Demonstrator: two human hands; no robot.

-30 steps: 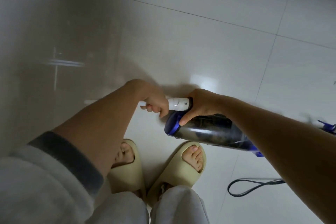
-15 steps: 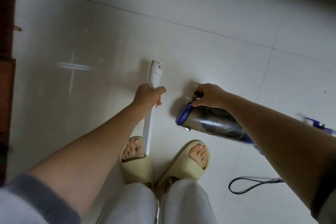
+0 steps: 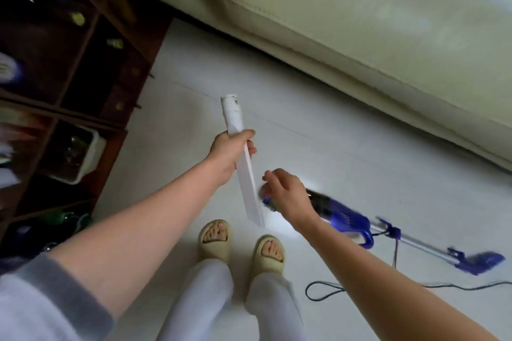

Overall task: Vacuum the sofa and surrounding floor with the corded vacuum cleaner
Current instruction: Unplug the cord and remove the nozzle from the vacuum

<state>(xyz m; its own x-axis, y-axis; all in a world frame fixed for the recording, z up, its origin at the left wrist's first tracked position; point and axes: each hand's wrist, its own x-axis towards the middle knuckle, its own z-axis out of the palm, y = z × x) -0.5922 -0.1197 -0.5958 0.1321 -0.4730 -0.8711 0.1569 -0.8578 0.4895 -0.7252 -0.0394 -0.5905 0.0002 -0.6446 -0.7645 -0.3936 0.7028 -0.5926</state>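
Trouble is most likely to come from the loose pieces lying apart. The left hand [image 3: 231, 151] is wrapped firmly round a white crevice nozzle [image 3: 243, 163], gripping it about a third of the way down, with the round socket end pointing up toward the sofa [image 3: 360, 22] and the flat tip hanging near the feet. The right hand [image 3: 288, 196] holds nothing: its fingers are spread and relaxed just above the front end of the vacuum cleaner [image 3: 346, 219], which lies on its side on the tiled floor [image 3: 374, 174] with its metal tube and blue handle stretching off to the right. Whether the fingertips actually touch the dust canister is hard to say, as the hand covers that end and the view is blurred.

The power cord [image 3: 327, 291] loops on the tiles just beside the right slipper [image 3: 270, 250], so a step that way could snag a foot and jerk the machine. With the body unsupported, pressing the nozzle into it one-handed might simply shove it along the smooth tile or seat the part crooked. The dark wooden shelf [image 3: 69, 91] of bottles stands close on the left, within reach of a careless swing.
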